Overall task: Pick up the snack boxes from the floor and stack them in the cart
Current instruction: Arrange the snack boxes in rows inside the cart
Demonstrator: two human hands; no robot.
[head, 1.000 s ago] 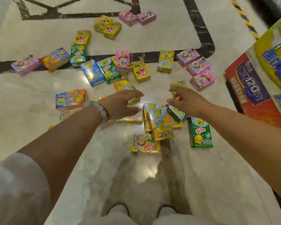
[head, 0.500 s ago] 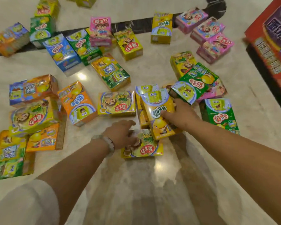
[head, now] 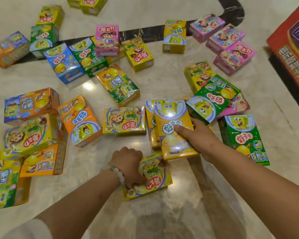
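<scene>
Marble floor (head: 188, 209), pale with a dark inlay band across the top, is covered in snack boxes, a couple dozen or more, lying flat, on edge or leaning on each other. No cart in view, so I can't say how many are already stacked; judging from the spread, most of the job is left.

Both hands are on boxes near the person's feet:
- left hand (head: 128, 163): fingers curled over the left edge of the yellow box (head: 155, 178) closest to the camera, thumb across its face. The box looks to be resting on the floor, not lifted.
- right hand (head: 195, 137): gripping the orange-yellow box (head: 173, 130) from its right side, thumb on the printed face. That box sits propped over a second one of the same colour, its lower end touching the yellow box.

Rest of the stock:
- green box (head: 245, 138) just right of the right hand, another green one (head: 212, 99) tilted above it.
- pink boxes (head: 231, 54) clustered top right.
- blue box (head: 64, 62), plus green and yellow ones upper left.
- orange and yellow heap (head: 31, 135) at the left edge.

Large red carton (head: 293, 54) at the right edge; can't tell if it relates to the cart.

Status call: early in the task. Two boxes gripped, none visibly placed, lift and carry yet to do.
</scene>
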